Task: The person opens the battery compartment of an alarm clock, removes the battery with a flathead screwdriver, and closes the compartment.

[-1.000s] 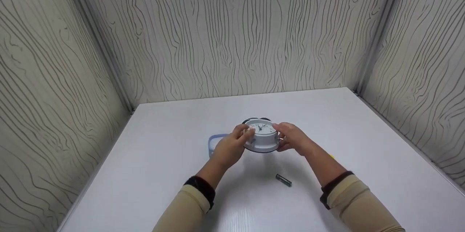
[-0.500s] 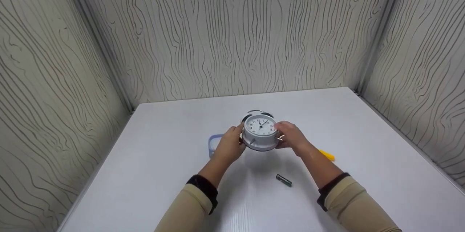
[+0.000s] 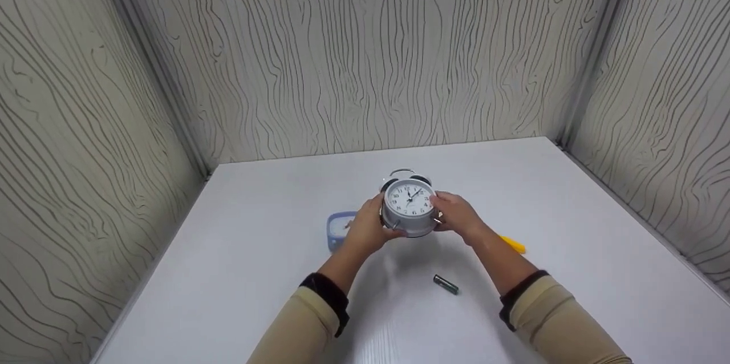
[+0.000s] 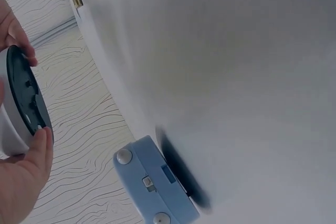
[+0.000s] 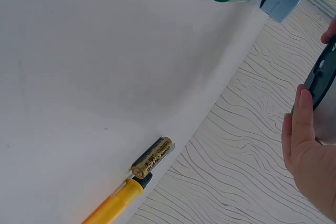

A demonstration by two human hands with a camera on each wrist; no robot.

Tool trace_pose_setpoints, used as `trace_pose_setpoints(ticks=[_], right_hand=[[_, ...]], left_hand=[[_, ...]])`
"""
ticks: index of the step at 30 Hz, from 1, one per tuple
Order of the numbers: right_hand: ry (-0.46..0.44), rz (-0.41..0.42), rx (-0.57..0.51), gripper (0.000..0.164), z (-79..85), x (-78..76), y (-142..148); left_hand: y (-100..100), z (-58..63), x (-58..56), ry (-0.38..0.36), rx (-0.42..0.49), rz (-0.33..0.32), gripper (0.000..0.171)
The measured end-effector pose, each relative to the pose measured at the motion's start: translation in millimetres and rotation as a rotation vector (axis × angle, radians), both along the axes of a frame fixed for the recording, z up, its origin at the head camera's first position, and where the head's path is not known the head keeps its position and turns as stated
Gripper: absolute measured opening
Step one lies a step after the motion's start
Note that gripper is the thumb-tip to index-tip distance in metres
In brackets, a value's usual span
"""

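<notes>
A white twin-bell alarm clock [image 3: 409, 198] is held above the table, its face tilted up toward the head camera. My left hand [image 3: 366, 228] grips its left side, thumb along the lower edge. On the clock's right side, my right hand [image 3: 458, 218] grips it with the thumb at the rim of the face. Both wrist views show the clock's dark back [image 4: 29, 92], with fingertips [image 5: 303, 103] of the right hand against it. Below the clock lies a green battery [image 3: 446, 284] on the table.
A blue box [image 3: 335, 234] stands left of the clock, partly behind my left hand. A yellow-handled tool [image 3: 513, 244] lies beyond my right forearm, with a gold and black battery [image 5: 152, 157] beside it. Patterned panels [image 3: 365, 56] enclose the white table [image 3: 256, 227].
The clock has tilted from nearly face-up to facing the head camera more. My left thumb has moved off the face to the lower edge. More of the yellow tool shows.
</notes>
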State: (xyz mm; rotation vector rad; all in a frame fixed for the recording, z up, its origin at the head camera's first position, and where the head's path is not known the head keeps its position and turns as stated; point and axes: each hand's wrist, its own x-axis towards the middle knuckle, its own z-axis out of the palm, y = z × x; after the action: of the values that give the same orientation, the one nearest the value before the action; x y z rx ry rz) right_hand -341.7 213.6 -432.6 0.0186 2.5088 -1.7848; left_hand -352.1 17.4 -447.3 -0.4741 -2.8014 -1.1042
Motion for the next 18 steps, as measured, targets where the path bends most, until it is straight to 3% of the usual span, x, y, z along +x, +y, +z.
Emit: trace_pose_setpoints(ticks=[10, 18], right_hand=[[0.010, -0.028, 0.107, 0.040, -7.0, -5.8, 1.9], [-0.008, -0.101, 0.255, 0.030, -23.1, -13.1, 2.3]], left_hand=[[18.8, -8.0, -10.7, -0.067, 0.003, 0.004, 0.092], [26.4, -26.7, -23.3, -0.086, -0.054, -0.003, 0.094]])
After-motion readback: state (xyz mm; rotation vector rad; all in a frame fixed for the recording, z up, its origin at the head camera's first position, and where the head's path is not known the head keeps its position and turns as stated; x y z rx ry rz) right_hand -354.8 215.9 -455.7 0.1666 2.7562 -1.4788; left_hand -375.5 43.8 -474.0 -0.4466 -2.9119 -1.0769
